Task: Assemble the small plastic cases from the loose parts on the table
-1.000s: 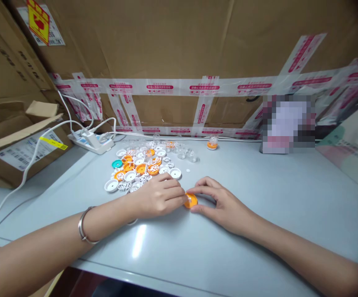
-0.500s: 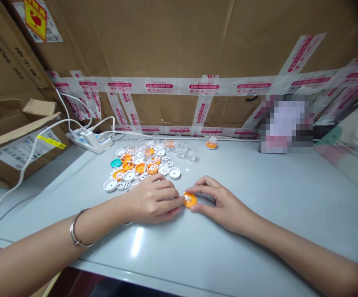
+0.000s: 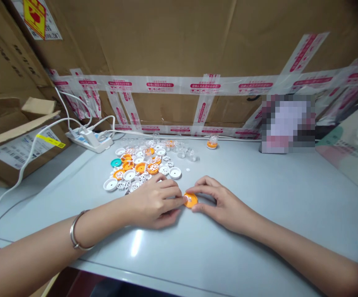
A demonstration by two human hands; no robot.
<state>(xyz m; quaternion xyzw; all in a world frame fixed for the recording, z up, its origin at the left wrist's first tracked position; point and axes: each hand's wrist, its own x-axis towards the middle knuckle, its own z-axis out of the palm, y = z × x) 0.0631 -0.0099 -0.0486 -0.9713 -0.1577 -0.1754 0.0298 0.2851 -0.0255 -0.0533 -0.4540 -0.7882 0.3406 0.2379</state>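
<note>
Now, orange cup: a shallow, round, orange plastic cup point(image 3: 192, 202) sits on the pale grey desk point(image 3: 259, 239), between your left hand point(image 3: 155, 204) and your right hand point(image 3: 220, 200), roughly midway from the far edge to the front edge; something small and white shows inside it.
Right grip: your index finger lies along the cup's far rim and your thumb presses the side nearer the front edge, grasping it.
Left fingers: your index fingertip touches the cup's left side; the others are bent, and whether they hold anything I cannot tell.
Left wrist: a silver-coloured metal bangle point(image 3: 73, 235).
Pile: beyond your left hand, toward the far left corner, lie round white plastic cups point(image 3: 107, 185), white openwork plastic pieces point(image 3: 121, 185) and a round teal plastic piece point(image 3: 113, 163).
Far edge: clear plastic domes point(image 3: 181, 153) cluster near it; a clear-topped piece with an orange base point(image 3: 211, 144) stands apart, to their right.
Far left corner: a white power strip point(image 3: 104, 144).
</note>
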